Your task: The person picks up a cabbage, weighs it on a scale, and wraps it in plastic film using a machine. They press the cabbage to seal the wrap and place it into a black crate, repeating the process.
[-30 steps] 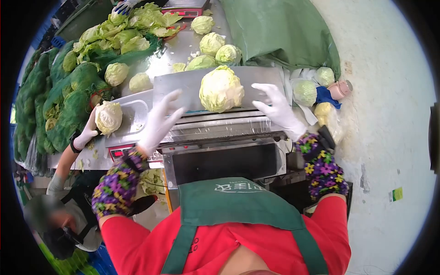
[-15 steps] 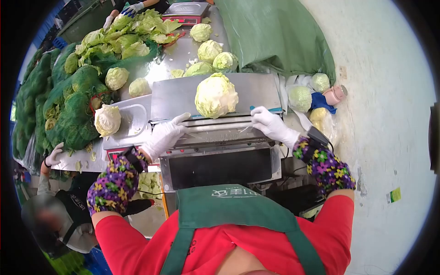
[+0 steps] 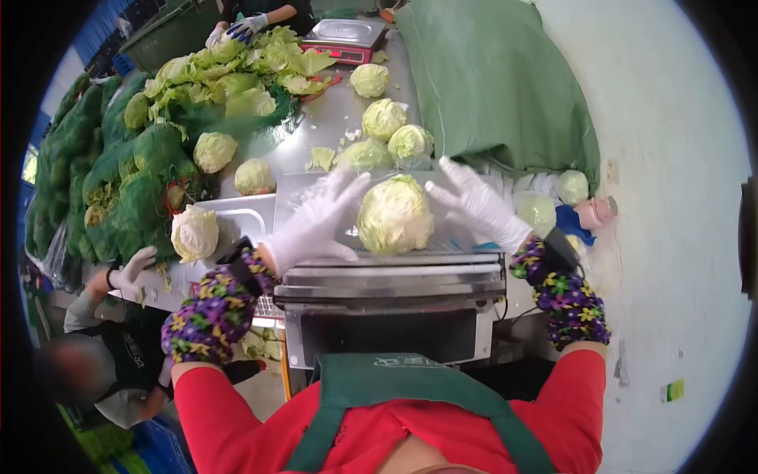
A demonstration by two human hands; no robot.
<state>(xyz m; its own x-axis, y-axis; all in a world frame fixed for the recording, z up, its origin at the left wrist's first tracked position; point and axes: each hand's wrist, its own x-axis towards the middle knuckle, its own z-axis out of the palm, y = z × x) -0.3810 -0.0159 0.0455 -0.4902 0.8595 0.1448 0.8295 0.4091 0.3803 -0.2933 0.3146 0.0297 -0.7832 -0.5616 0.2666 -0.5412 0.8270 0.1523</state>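
A pale green cabbage (image 3: 395, 215) sits on the metal plate of the wrapping machine (image 3: 387, 276), just behind its front bar. Clear, glossy film shows faintly around the cabbage and near my fingers. My left hand (image 3: 320, 217), in a white glove, is on the cabbage's left with thumb and fingers spread. On the other side my right hand (image 3: 476, 204), gloved alike, has its fingers stretched out and apart, tips near the cabbage's upper right.
Several cabbages (image 3: 384, 118) lie behind the plate. A scale (image 3: 343, 38), loose leaves (image 3: 237, 75) and green net sacks (image 3: 142, 186) are farther back and left. Green cloth (image 3: 497, 87) covers the right side. Co-workers' gloved hands show at the back (image 3: 246, 28) and left (image 3: 133, 272).
Both hands have moved from the machine's front bar, where fingers were pinched on film, forward to either side of the cabbage. Their fingers have spread. The view has shifted slightly.
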